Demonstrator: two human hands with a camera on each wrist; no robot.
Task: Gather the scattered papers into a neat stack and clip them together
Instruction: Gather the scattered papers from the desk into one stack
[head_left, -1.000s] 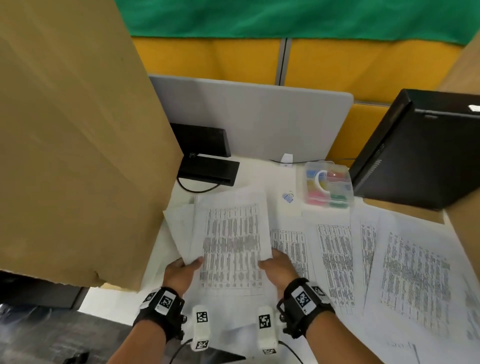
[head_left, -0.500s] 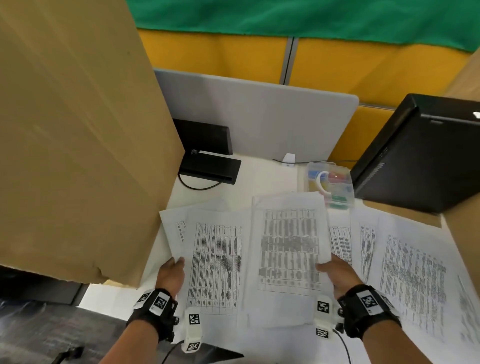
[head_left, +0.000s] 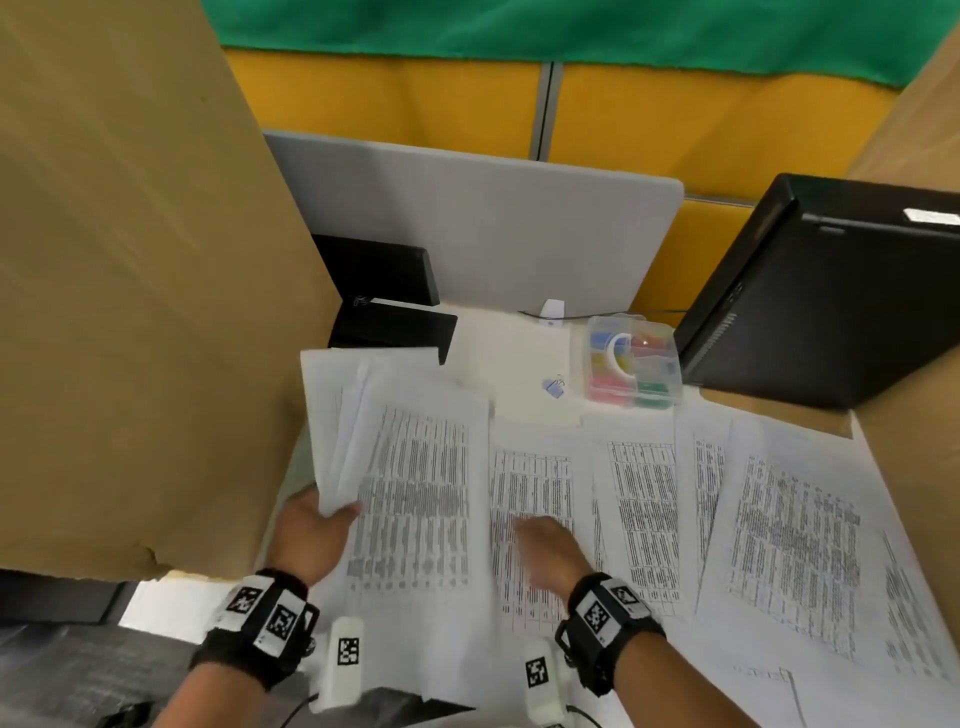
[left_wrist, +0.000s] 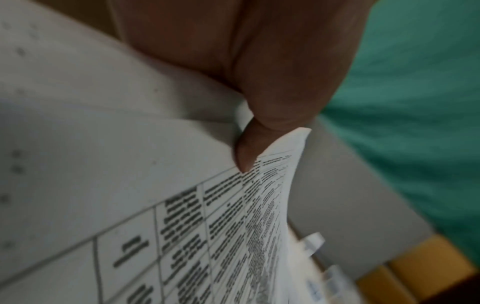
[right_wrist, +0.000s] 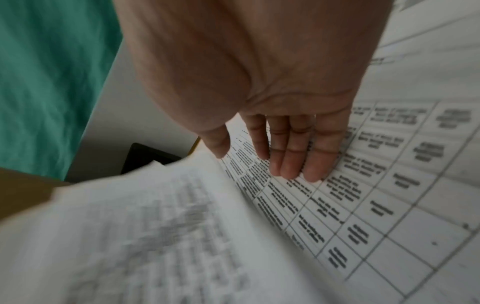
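Note:
My left hand (head_left: 317, 525) pinches a loose bundle of printed papers (head_left: 410, 467) by its left edge, thumb on top (left_wrist: 249, 148), at the left of the white desk. The bundle (right_wrist: 145, 236) is fanned and lifted a little. My right hand (head_left: 545, 545) hovers flat, fingers straight (right_wrist: 291, 160), just over a sheet (head_left: 530, 483) lying beside the bundle; it holds nothing. More printed sheets (head_left: 795, 545) lie spread across the desk to the right. A small blue binder clip (head_left: 555, 387) lies behind the papers.
A clear box of coloured clips (head_left: 631, 361) stands at the back. A black case (head_left: 831, 291) is at the right, a black device (head_left: 389, 312) at back left. A large cardboard panel (head_left: 130, 286) walls the left side; a grey divider (head_left: 478, 228) stands behind.
My right hand laid its sheet onto the bundle in my left hand, let go, and moved back over the desk sheet beside it. The bundle now sits higher and more fanned.

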